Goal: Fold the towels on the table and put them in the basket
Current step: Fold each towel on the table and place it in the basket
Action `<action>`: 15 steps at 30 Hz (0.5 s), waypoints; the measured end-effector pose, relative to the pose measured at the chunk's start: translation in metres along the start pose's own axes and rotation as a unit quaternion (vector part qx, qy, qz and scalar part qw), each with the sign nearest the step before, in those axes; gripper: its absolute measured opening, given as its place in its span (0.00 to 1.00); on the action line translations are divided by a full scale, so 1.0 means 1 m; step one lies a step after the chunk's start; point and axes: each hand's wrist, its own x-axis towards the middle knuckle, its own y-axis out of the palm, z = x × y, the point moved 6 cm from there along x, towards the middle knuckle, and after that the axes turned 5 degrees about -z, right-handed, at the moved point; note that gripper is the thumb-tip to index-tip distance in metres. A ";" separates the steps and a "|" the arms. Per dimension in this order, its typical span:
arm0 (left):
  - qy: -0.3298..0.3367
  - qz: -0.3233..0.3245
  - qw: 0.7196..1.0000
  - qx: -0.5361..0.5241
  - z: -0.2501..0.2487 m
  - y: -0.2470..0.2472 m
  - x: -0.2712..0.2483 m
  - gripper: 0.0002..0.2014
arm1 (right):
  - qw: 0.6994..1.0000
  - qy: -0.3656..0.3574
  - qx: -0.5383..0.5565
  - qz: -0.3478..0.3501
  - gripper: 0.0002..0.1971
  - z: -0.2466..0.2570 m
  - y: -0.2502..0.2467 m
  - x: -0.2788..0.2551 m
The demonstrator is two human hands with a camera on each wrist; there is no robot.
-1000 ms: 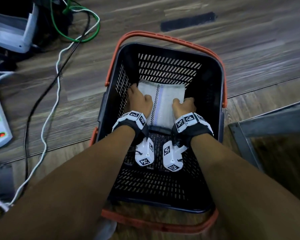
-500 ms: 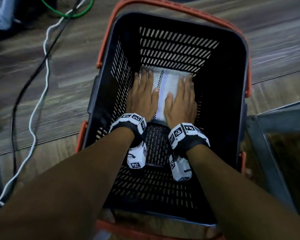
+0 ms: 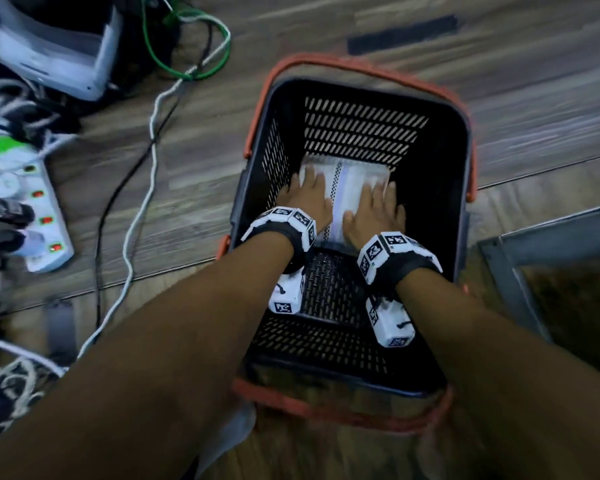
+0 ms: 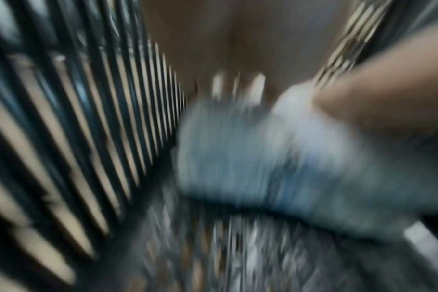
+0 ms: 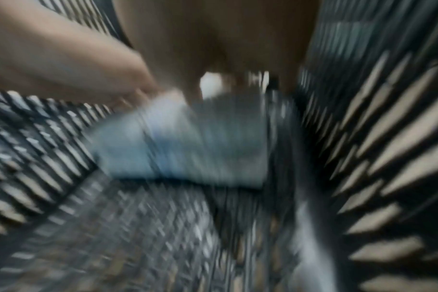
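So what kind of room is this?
Probably an indoor workroom or lab: grey wood-plank floor, white power strip with red switches, loose green cable, beside the black plastic basket with orange handles.

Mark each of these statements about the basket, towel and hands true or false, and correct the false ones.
1. The folded white striped towel lies inside the black slotted plastic basket. True.
2. The left hand grips the basket's orange handle. False: it lies flat on the towel.
3. The right hand rests on the towel, fingers straight. True.
4. The basket stands on a table. False: it stands on the wooden floor.
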 end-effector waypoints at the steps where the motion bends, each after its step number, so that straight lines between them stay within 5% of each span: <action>1: -0.001 0.034 0.999 0.015 -0.003 -0.012 -0.010 0.26 | 0.999 0.002 -0.019 0.045 0.27 0.002 -0.010 -0.007; 3: 0.009 0.086 0.996 0.026 -0.013 -0.037 -0.037 0.23 | 0.993 -0.009 -0.026 0.117 0.14 0.010 -0.034 -0.029; 7: 0.039 0.137 0.988 0.058 -0.025 -0.077 -0.095 0.26 | 0.986 -0.062 -0.029 0.152 0.21 0.022 -0.080 -0.073; 15: 0.117 -0.042 0.991 0.043 -0.075 -0.262 -0.246 0.18 | 0.996 -0.087 -0.016 -0.020 0.17 0.006 -0.282 -0.187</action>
